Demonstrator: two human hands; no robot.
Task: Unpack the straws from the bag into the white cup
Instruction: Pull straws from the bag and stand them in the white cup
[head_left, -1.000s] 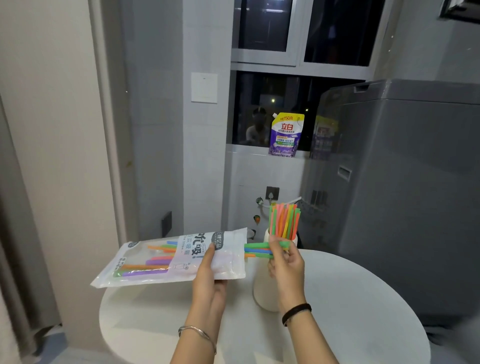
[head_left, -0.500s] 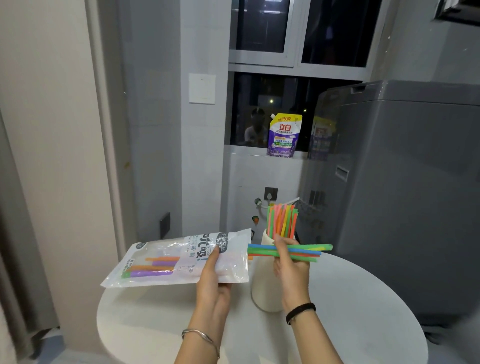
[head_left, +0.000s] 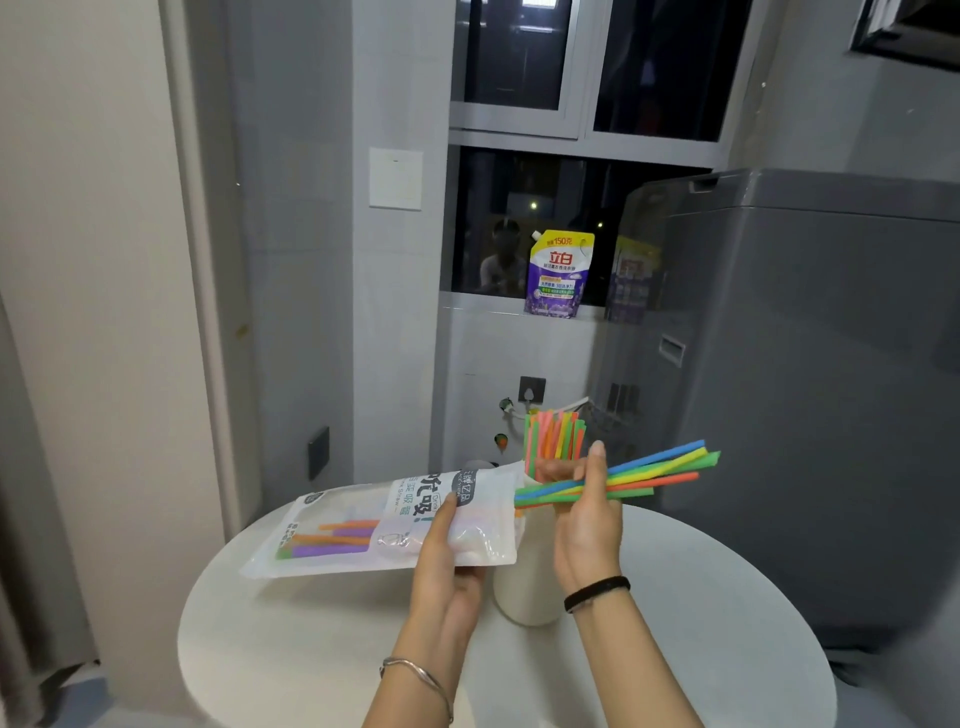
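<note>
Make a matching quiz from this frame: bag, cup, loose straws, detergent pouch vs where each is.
Things:
1. bag
2. cup
3. loose straws
4. detergent pouch

Places:
A. on the window sill
B. in the right hand
C. in the left hand
D. standing on the table

Pairs: 1-C, 2-D, 3-B, 4-A

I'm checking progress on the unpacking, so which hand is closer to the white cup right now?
Right. The right hand, gripping a bundle of straws, is in front of the white cup, overlapping its upper part. The left hand holds the bag just left of the cup.
</note>
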